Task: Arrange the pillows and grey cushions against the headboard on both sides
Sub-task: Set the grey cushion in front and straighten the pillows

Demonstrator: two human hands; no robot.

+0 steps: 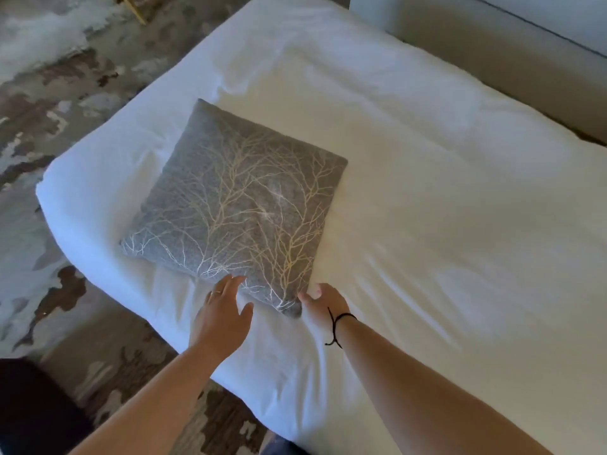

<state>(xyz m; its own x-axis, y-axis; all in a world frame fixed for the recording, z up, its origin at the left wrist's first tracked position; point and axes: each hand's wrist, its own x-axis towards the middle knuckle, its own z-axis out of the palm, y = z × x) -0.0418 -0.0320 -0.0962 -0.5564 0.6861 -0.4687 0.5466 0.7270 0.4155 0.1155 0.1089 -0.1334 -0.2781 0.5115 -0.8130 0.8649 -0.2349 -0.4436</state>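
**Taking up the grey cushion**

The grey cushion (233, 198) lies flat near the bed's (460, 208) left edge. Left hand (223, 310) spread wide, touching its near edge; right hand (323, 302) pinches the corner. Better to grip both corners, lift evenly toward the headboard (492, 50).

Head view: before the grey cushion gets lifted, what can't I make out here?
- Right hand: fingertips hidden under the grey cushion's near corner, so its grip is unclear.
- Headboard: cut off by the top and right edges.
- Pillows: none in frame.
- Left hand: cushion contact uncertain.
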